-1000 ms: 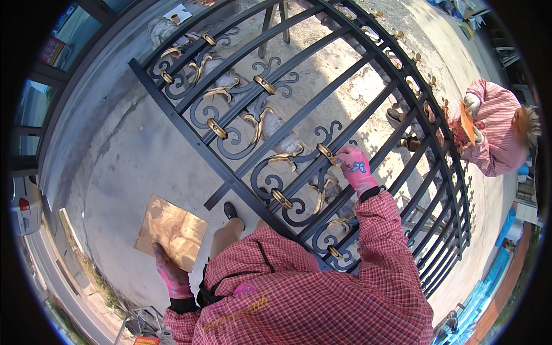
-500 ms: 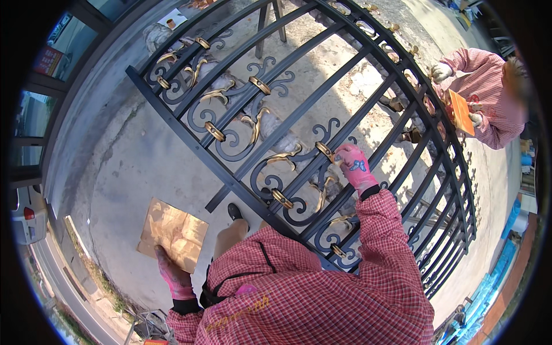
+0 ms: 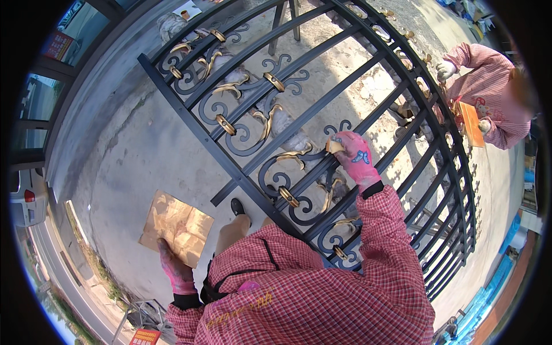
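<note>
My left hand (image 3: 176,267), in a pink glove with dark-stained fingers, grips a creased sheet of cardboard (image 3: 183,221) smeared with shiny gold. The thumb lies over its lower edge. My right hand (image 3: 355,156), in a pink glove with a blue butterfly print, pinches a small tan pad (image 3: 332,146) against a bar of the black iron railing (image 3: 322,110). The fingers cover the gold collar there. Nearby are another gold collar (image 3: 288,196), black scrolls and a gold-coloured leaf (image 3: 294,156) on the railing.
The railing spreads wide in front of me, propped on a dark trestle (image 3: 283,26). At the far right a co-worker (image 3: 489,95) in a checked smock holds an orange-brown sheet (image 3: 471,125) by the railing. Concrete floor (image 3: 144,167) lies to the left, beside a glazed wall (image 3: 43,103).
My right hand has shifted slightly, and the tan pad now shows over the collar. The whole view has moved a little, so the railing sits further right. The cardboard remains in my left hand.
</note>
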Action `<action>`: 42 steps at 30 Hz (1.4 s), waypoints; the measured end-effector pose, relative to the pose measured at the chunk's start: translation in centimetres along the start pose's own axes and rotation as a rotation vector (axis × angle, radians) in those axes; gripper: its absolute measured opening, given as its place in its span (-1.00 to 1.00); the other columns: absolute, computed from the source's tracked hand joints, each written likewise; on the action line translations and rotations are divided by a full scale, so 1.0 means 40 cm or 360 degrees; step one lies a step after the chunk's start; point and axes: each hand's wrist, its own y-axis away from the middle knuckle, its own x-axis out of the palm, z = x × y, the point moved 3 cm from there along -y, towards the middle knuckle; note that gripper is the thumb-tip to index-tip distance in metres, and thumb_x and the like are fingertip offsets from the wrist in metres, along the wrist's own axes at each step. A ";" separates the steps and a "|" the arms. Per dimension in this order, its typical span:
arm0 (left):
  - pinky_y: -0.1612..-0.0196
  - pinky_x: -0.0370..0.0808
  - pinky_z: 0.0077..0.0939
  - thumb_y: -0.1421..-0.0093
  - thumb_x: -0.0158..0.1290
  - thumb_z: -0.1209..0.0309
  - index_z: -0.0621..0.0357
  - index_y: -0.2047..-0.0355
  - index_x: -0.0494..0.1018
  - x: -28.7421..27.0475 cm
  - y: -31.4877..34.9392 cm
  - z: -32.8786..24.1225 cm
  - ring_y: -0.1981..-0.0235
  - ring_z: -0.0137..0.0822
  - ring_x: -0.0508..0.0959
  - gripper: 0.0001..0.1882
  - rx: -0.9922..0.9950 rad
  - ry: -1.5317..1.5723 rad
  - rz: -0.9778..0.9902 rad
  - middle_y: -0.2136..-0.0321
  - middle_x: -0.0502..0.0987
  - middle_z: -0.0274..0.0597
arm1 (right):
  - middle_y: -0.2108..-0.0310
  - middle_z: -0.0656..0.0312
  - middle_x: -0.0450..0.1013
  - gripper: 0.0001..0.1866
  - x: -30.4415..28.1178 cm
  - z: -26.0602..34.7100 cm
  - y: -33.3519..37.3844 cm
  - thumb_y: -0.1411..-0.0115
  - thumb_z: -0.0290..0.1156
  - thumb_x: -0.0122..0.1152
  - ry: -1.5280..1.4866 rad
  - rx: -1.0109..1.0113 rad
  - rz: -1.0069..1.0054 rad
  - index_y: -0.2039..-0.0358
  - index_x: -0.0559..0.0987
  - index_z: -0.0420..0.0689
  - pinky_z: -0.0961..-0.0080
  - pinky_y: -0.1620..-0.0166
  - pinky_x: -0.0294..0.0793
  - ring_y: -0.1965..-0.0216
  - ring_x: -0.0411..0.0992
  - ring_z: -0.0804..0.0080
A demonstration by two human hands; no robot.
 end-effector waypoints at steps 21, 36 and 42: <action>-0.06 0.36 -0.41 -0.29 -0.18 -0.01 0.35 -0.14 0.19 -0.067 0.018 0.039 -0.01 -0.25 0.41 -0.34 0.0037 0.0038 -0.0170 -0.05 0.33 -0.05 | 0.40 0.07 0.43 -0.70 0.144 -0.010 -0.133 0.26 -0.64 0.20 0.0241 -0.0429 0.0427 0.40 0.52 -0.19 0.27 0.20 0.41 0.27 0.39 0.01; -0.07 0.35 -0.43 -0.31 -0.21 0.00 0.36 -0.15 0.17 -0.065 0.022 0.037 -0.02 -0.25 0.40 -0.35 0.0052 0.0088 -0.0155 -0.07 0.32 -0.05 | 0.33 0.10 0.46 -0.66 0.175 0.011 -0.152 0.21 -0.59 0.17 0.0472 -0.0381 0.0561 0.31 0.55 -0.12 0.26 0.11 0.41 0.18 0.39 0.04; -0.07 0.36 -0.43 -0.32 -0.23 0.02 0.31 -0.16 0.17 -0.070 0.030 0.036 -0.02 -0.27 0.41 -0.38 0.0030 0.0078 -0.0160 -0.07 0.33 -0.10 | 0.33 0.09 0.47 -0.66 0.180 0.018 -0.134 0.25 -0.60 0.20 0.0561 -0.0381 0.0509 0.33 0.55 -0.15 0.26 0.13 0.40 0.22 0.39 0.03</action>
